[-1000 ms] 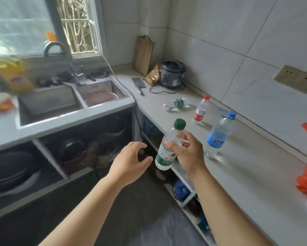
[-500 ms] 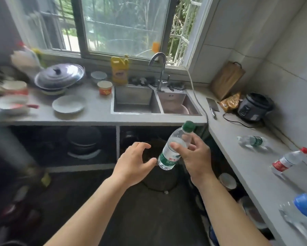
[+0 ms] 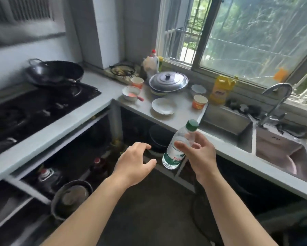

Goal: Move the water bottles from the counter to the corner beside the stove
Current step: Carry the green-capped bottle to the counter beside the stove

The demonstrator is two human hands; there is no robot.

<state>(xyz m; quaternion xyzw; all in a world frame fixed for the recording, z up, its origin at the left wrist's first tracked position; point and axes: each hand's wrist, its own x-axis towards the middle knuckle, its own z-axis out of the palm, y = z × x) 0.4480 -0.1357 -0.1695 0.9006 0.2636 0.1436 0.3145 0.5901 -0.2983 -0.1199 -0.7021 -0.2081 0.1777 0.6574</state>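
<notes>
While the right hand [image 3: 199, 155] carries the water bottle [image 3: 178, 145] over the floor in front of the benches, the relation that the coming move turns on is where the corner beside the stove [image 3: 35, 107] lies from it: up and to the left in the head view, well apart from the hand, past the near edge of the bench [image 3: 172, 119]. The bottle is held tilted, its green cap [image 3: 192, 125] up and leaning to the right, its labelled base down and to the left, so its long axis runs on a slant rather than upright. The right hand is closed around the upper body just under the cap, thumb across the near side and fingers wrapped behind (the base hangs free, touching nothing). The left hand [image 3: 135, 161] hovers just beside the bottle's base, half open with curled fingers and thumb spread, holding nothing and not touching the bottle. Of the two, the left is nearer the stove side, yet the right has the load. The corner stretch of bench is crowded: a lidded pot [image 3: 168, 82], a white plate [image 3: 163, 106], a small bowl [image 3: 131, 93] and paper cups stand there, with a wok [image 3: 55, 72] on the stove. By the look of it, the bottle will need carrying left and forward, then righting to upright before it is set into a bare gap among these things. No other water bottles show in this view.
</notes>
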